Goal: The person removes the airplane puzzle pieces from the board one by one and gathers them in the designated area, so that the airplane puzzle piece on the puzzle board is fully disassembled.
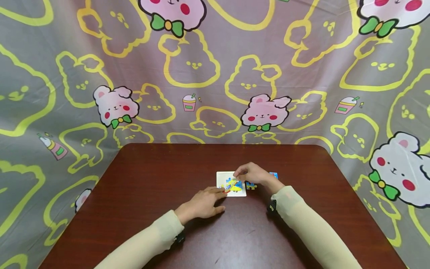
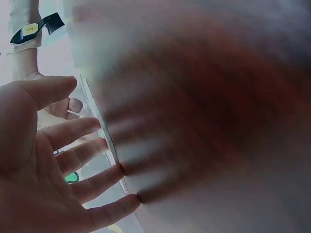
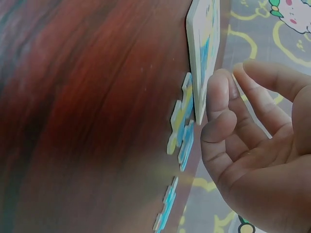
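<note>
Left sleeve: pale and long [image 1: 134,239], reaching in from the near left, a black wrist device [image 1: 180,237] below the cuff.
Left hand: angled inward [image 1: 203,202], fingers spread wide and nearly straight, thumb set apart; the fingers reach the near left corner of the board.
Puzzle board: pale-bordered [image 1: 220,177], lying on the desk [image 1: 168,168] between the hands, its picture yellow and blue with touches of red.
Right hand: wrist bent inward [image 1: 254,174], fingers curled, fingertips close together over the board's right side; whether they pinch a piece cannot be told.
Loose pieces: a yellow-and-blue one [image 1: 251,186] just beside the board's right edge, a blue one [image 1: 274,175] farther right, partly behind the right hand.
Right wrist device: black [image 1: 272,206], with a yellow label [image 2: 30,29] whose marks are too small to read.
</note>
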{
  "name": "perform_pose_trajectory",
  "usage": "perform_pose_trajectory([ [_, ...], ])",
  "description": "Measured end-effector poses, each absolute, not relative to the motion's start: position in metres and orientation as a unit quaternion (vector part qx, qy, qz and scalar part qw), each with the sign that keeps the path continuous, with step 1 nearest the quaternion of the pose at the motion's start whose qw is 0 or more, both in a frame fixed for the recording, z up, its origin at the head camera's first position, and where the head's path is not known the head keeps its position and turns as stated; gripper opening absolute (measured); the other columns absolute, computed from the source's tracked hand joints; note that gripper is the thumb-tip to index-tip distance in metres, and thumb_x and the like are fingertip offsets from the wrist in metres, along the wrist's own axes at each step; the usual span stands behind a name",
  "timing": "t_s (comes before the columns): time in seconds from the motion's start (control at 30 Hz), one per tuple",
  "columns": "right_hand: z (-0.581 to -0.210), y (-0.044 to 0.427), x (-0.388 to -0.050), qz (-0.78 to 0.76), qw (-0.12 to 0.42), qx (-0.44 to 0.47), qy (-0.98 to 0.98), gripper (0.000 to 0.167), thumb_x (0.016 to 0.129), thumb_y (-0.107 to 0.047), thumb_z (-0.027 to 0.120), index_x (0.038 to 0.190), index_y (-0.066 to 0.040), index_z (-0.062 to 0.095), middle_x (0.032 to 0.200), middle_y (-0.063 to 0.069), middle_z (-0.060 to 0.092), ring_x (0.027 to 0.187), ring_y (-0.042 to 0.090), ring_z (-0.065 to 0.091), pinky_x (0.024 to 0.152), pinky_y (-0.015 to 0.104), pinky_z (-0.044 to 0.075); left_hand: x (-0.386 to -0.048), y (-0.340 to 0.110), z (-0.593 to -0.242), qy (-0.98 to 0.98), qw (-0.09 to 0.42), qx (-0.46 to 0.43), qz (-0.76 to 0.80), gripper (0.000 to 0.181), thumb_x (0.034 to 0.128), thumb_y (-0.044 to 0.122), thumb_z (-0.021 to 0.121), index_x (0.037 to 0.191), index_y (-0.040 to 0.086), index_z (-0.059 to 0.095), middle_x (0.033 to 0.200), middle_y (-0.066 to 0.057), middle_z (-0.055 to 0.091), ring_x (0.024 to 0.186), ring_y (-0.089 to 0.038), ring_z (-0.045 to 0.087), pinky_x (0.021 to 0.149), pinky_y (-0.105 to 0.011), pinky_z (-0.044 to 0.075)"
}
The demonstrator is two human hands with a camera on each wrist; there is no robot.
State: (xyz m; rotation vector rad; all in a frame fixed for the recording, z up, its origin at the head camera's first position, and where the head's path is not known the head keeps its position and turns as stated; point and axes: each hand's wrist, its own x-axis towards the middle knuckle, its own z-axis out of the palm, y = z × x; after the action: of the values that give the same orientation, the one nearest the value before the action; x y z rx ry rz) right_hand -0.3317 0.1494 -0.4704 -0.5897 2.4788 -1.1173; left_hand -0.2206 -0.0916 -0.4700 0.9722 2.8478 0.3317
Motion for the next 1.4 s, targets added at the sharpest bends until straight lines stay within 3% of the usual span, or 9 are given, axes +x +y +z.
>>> perform_pose_trajectory([
  [0.33, -0.473, 0.137, -0.334, -0.379, 0.185, -0.201, 0.884, 0.013, 0.092, -0.015, 0.07, 0.103, -0.012, 0.076, 0.097, 0.002, 0.076, 0.076, 0.011, 0.067, 0.07, 0.028, 0.054, -0.222, -0.091, -0.47, 0.941, 0.06, 0.315, 0.111, 0.052, 0.0962, 0.041, 0.061, 0.142, 0.016, 0.058, 0.15, -0.006, 0.052, 0.14, -0.031, 0.047, 0.102, -0.053, 0.05],
  [0.8, -0.467, 0.128, -0.329, -0.365, 0.183, -0.219, 0.886, 0.014, 0.09, -0.009, 0.068, 0.102, -0.006, 0.075, 0.089, 0.005, 0.074, 0.07, 0.013, 0.064, 0.07, 0.024, 0.048, -0.221, -0.092, -0.471, 0.941, 0.053, 0.318, 0.106, 0.052, 0.0953, 0.041, 0.062, 0.141, 0.017, 0.058, 0.15, -0.006, 0.053, 0.139, -0.031, 0.048, 0.1, -0.053, 0.051],
  [1.4, -0.471, 0.125, -0.331, -0.395, 0.202, -0.193, 0.875, 0.017, 0.092, -0.006, 0.064, 0.106, -0.007, 0.074, 0.083, 0.004, 0.072, 0.073, 0.014, 0.068, 0.071, 0.027, 0.051, -0.22, -0.092, -0.471, 0.941, 0.048, 0.319, 0.105, 0.051, 0.0943, 0.039, 0.064, 0.14, 0.016, 0.059, 0.149, -0.006, 0.054, 0.137, -0.03, 0.05, 0.099, -0.052, 0.052],
])
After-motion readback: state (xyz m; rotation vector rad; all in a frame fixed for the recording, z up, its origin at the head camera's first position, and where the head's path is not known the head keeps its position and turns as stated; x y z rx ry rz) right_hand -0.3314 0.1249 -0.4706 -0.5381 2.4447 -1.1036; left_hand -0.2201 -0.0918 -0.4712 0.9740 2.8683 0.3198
